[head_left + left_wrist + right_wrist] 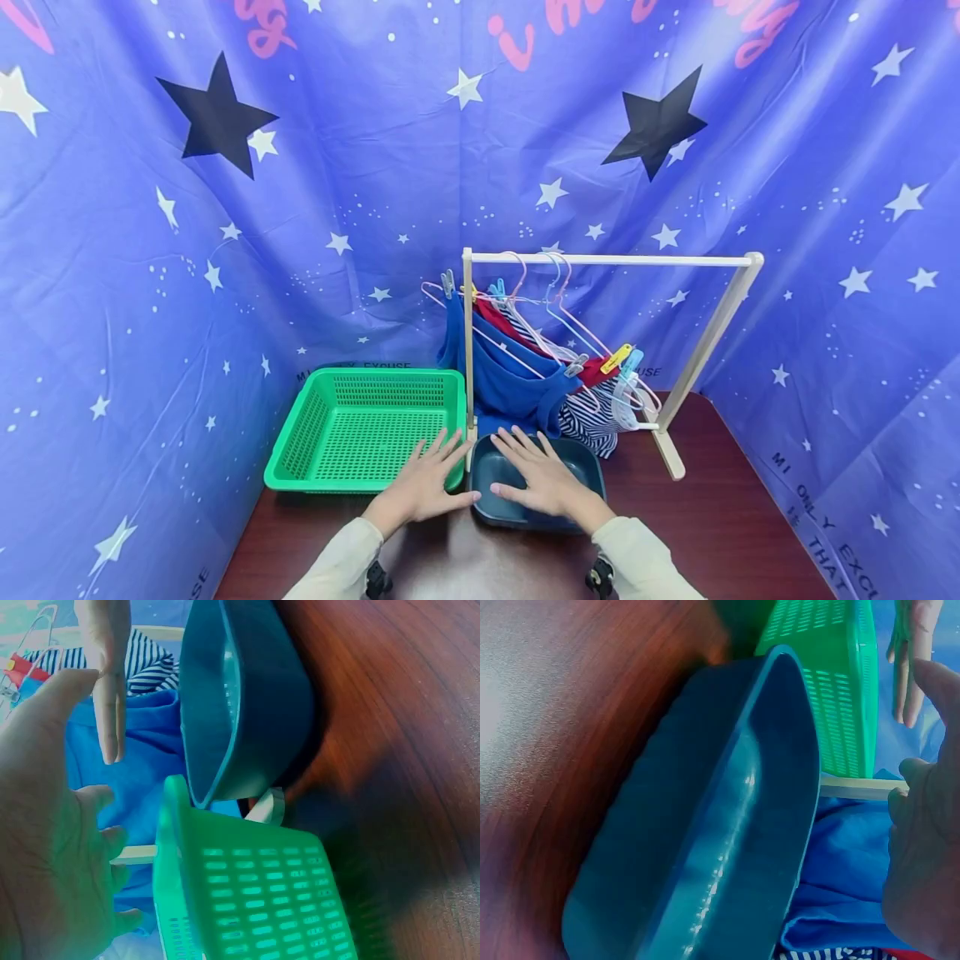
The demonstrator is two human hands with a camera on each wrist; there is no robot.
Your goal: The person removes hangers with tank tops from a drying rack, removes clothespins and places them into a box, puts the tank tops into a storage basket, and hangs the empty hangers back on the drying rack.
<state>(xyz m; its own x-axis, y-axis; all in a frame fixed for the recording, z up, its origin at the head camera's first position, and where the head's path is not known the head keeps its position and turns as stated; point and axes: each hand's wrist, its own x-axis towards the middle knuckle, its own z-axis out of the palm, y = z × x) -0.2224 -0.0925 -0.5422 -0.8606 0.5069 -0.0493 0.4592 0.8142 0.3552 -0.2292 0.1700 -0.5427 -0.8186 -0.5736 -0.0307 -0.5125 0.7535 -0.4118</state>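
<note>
My left hand (pixel 426 483) is spread above the front right corner of the green basket (pixel 288 450), fingers straight and holding nothing. To its right, my right hand (pixel 543 479) hovers palm down over the dark tray (pixel 588 462), fingers also spread. Both hands are apart from each other. Behind them, a blue garment (pixel 517 387), a red garment (pixel 491 317) and a striped garment (pixel 596 429) hang on hangers (pixel 566 308), with clothespins (pixel 617 358) on them. In the right wrist view, the dark tray (pixel 727 825) has a smooth, shiny inside.
A wooden rack (pixel 637 261) carries the hangers; its right foot (pixel 670 457) stands on the brown table (pixel 727 500). Its left post (pixel 468 342) rises between basket and tray. A blue star-patterned curtain (pixel 420 167) closes off the back and sides.
</note>
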